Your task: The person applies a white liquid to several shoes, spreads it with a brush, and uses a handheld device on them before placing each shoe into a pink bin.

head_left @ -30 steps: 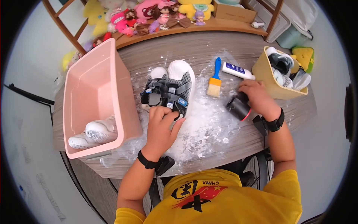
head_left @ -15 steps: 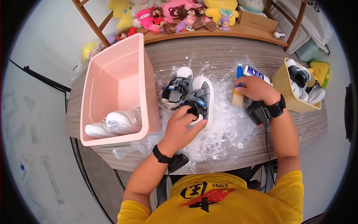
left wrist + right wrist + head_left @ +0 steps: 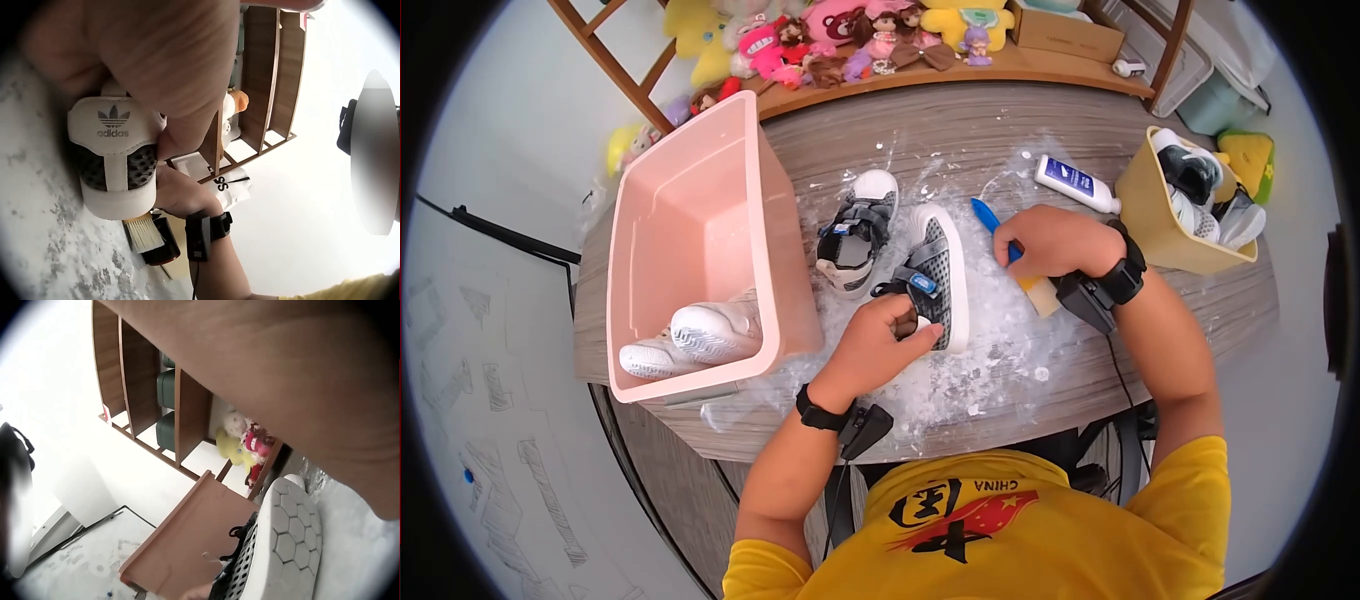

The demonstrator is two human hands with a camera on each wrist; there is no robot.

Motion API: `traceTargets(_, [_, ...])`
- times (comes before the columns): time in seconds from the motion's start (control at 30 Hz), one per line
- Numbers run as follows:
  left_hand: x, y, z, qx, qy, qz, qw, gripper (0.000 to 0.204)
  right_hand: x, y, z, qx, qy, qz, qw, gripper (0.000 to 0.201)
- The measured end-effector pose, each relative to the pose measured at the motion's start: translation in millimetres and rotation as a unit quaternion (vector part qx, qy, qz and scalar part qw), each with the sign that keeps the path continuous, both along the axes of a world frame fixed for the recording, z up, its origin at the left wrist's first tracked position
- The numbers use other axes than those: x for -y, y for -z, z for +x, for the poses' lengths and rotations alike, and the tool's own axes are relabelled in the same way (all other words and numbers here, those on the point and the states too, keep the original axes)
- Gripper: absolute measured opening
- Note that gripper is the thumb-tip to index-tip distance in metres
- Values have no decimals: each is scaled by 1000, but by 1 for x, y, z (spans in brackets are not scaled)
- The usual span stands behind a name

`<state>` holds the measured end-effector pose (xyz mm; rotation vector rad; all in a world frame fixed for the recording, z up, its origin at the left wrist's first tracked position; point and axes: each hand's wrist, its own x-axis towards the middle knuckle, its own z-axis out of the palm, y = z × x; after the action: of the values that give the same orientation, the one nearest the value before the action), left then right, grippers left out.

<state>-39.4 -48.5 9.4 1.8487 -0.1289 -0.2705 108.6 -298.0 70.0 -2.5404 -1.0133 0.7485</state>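
A grey mesh shoe [image 3: 937, 275] with a white sole lies tipped on its side on the powder-strewn table [image 3: 1000, 400]. My left hand [image 3: 903, 325] grips its heel; the left wrist view shows the heel tab [image 3: 112, 156] under my fingers. The matching shoe [image 3: 855, 235] stands just to the left. My right hand [image 3: 1032, 245] holds a blue-handled brush [image 3: 984, 213] beside the tipped shoe, its bristles [image 3: 144, 232] pointing toward me. The right wrist view shows the shoe's sole [image 3: 282, 544].
A pink bin [image 3: 730, 130] at the left holds a pair of white shoes [image 3: 710, 335]. A white bottle [image 3: 1076, 181] lies behind my right hand. A yellow basket [image 3: 1135, 190] of shoes stands at the right. Plush toys [image 3: 830, 45] line the back shelf.
My right hand left the black container, took up the brush and brought it toward the shoe. My left hand tipped the grey shoe onto its side, away from its mate.
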Motion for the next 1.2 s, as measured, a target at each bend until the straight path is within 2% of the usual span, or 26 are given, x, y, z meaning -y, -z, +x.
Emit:
traceTargets(0.03, [1, 1, -1, -48, -2, -55, 997, 14, 3, -1, -1, 19, 3, 23, 1000, 16])
traceTargets(0.13, [13, -1, -1, -55, -21, -218, 974, 29, 8, -17, -3, 91, 29, 101, 990, 12])
traceTargets(0.27, [10, 2, -2, -55, 0, -195, 979, 40, 15, -80, -33, 208, 123, 231, 942, 16])
traceTargets(0.3, [12, 2, -2, -52, -1, -194, 980, 40, 19, -86, -37, 212, 147, 324, 910, 17])
traceTargets(0.37, [13, 1, -1, -41, -2, -192, 981, 40, 19, -100, -50, 294, 174, 498, 797, 13])
traceTargets(0.43, [15, 1, -3, -26, -4, -189, 982, 43, 19, -107, -58, 409, 139, 611, 663, 18])
traceTargets(0.5, [16, 1, -4, -16, 1, -193, 981, 41, 10, -103, -57, 475, 56, 680, 556, 30])
traceTargets(0.53, [15, 1, -4, -9, 3, -193, 981, 41, 6, -97, -58, 493, 32, 672, 552, 29])
traceTargets(0.57, [15, 2, -5, -7, 8, -198, 980, 40, 0, -88, -62, 493, 18, 640, 589, 28])
traceTargets(0.63, [16, 5, -5, -3, 20, -206, 978, 39, -16, -62, -64, 454, 14, 535, 712, 26])
traceTargets(0.67, [17, 5, -5, 3, 29, -203, 979, 37, -24, -50, -67, 429, 12, 499, 753, 25])
traceTargets(0.73, [18, 9, -8, 7, 39, -195, 980, 34, -34, -31, -71, 375, 20, 465, 802, 24])
traceTargets(0.87, [19, 8, -11, 40, 36, -162, 985, 34, -33, -18, -92, 281, 22, 431, 857, 24])
traceTargets(0.93, [20, 2, -12, 53, 22, -161, 985, 33, -30, -18, -103, 258, -4, 419, 871, 24])
traceTargets(0.97, [22, 8, -9, 64, 21, -201, 977, 40, -28, -17, -111, 246, -10, 413, 877, 24])
traceTargets(1.07, [12, 4, -9, 58, 44, -183, 980, 55, -22, -12, -133, 230, -11, 406, 884, 24])
traceTargets(1.1, [13, 8, -7, 41, 49, -269, 961, 67, -18, -13, -140, 225, -12, 406, 886, 23])
traceTargets(1.2, [12, 7, -4, 45, 97, -402, 909, 74, -11, -14, -161, 189, -16, 396, 898, 21])
